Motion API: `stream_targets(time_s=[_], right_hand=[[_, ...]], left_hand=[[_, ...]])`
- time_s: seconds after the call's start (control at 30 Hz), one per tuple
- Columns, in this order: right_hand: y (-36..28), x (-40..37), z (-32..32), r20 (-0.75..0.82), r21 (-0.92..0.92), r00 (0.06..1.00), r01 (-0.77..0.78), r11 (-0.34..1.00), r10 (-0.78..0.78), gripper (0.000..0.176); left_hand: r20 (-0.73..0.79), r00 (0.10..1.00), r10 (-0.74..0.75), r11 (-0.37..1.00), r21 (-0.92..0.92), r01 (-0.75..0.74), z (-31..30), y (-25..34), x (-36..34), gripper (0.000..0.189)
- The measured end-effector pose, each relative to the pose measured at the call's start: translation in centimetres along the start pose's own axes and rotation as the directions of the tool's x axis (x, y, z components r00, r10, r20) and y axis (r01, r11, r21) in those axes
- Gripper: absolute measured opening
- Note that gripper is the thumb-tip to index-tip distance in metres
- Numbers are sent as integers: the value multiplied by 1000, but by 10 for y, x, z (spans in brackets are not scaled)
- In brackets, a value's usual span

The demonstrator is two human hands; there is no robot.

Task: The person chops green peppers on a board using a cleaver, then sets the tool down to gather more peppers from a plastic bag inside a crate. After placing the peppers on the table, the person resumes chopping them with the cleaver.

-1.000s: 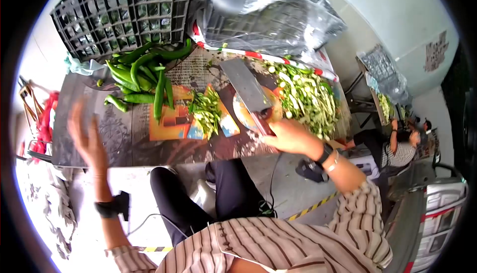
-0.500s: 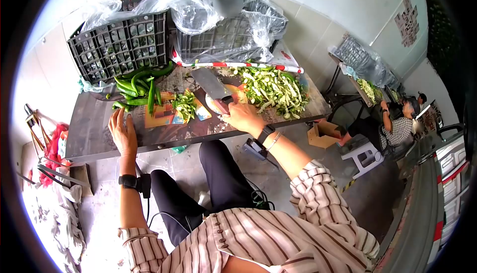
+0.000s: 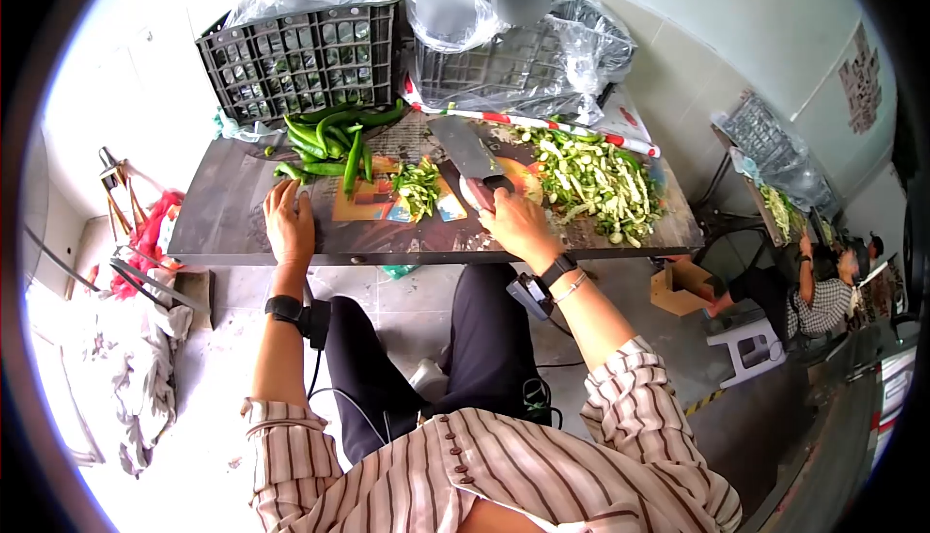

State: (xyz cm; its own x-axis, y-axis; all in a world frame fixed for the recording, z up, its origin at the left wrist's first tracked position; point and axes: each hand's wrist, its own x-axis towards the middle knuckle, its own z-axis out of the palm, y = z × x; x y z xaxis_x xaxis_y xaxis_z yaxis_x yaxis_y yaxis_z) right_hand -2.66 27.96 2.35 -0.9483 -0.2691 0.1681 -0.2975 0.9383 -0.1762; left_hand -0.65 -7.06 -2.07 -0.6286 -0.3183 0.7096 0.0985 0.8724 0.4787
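Note:
My left hand [image 3: 289,226] lies on the near left part of the dark table [image 3: 218,213], fingers stretched out. Its fingertips are close to a short green pepper [image 3: 291,172] at the edge of a heap of long whole green peppers [image 3: 325,136]. On the right, my right hand [image 3: 520,227] is closed at the handle end of a cleaver [image 3: 465,148]; its fingers partly hide the handle. The broad blade lies low over the table, pointing away from me. Between my hands is a small pile of sliced pepper [image 3: 418,187]. A larger sliced pile [image 3: 601,184] spreads to the right.
Behind the peppers stands a black plastic crate [image 3: 300,60]; another crate [image 3: 484,78] is draped in clear plastic. A cardboard box [image 3: 681,288] and a white stool [image 3: 744,351] are on the floor at right. Another person [image 3: 821,305] sits at a farther table.
The view has shifted, so the table and both hands appear farther right and slightly higher. My left hand remains by the short pepper, my right hand at the cleaver.

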Motion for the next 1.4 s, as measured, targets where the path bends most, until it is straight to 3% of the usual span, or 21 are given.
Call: stream_targets(time_s=[0.37, 1.4], right_hand=[[3, 0, 7, -118, 64, 991, 69, 996, -61, 32], [-5, -8, 0, -99, 97, 995, 17, 995, -7, 31]], left_hand=[[44, 998, -33, 999, -25, 34, -6, 6, 1, 27], [13, 1000, -23, 1000, -18, 23, -13, 13, -1, 22]])
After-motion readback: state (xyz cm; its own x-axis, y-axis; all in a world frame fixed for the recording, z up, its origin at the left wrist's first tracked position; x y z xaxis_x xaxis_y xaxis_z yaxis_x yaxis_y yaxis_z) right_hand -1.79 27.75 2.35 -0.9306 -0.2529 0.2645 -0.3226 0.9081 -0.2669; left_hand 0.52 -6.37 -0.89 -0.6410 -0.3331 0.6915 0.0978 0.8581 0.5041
